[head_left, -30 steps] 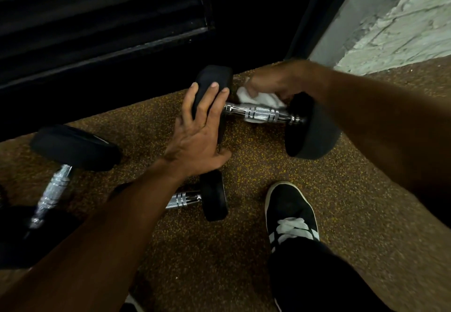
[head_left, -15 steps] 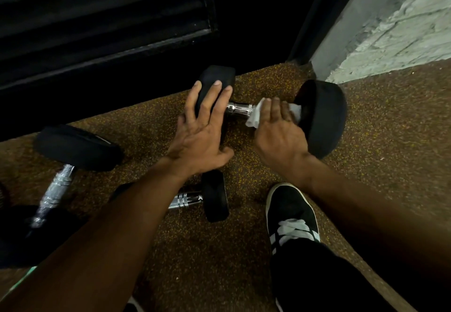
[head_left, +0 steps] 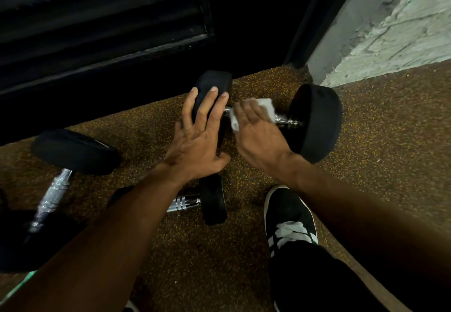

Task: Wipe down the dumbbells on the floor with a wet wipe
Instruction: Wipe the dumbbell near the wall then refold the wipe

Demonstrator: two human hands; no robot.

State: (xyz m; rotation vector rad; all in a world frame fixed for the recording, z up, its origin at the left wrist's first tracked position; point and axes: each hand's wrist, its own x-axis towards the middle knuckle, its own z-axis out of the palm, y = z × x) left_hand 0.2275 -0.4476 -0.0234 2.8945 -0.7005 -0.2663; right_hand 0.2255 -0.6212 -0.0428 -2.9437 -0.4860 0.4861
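A black dumbbell (head_left: 317, 121) with a chrome handle lies across the speckled floor near the dark wall. My left hand (head_left: 197, 138) rests flat, fingers spread, on its left head. My right hand (head_left: 256, 131) presses a white wet wipe (head_left: 264, 105) around the left part of the handle. A smaller dumbbell (head_left: 212, 199) lies just below my left wrist, partly hidden by my forearm. A third dumbbell (head_left: 73, 150) lies at the left, its lower head in shadow.
My black shoe with white stripes (head_left: 290, 219) stands on the floor (head_left: 378, 153) at lower right, close to the small dumbbell. A dark slatted wall (head_left: 97, 30) runs along the back. A pale wall (head_left: 395, 30) rises at upper right.
My right hand came from behind the handle to the near side, then slid the wipe left along the handle toward the left head. My left hand stayed on that head.
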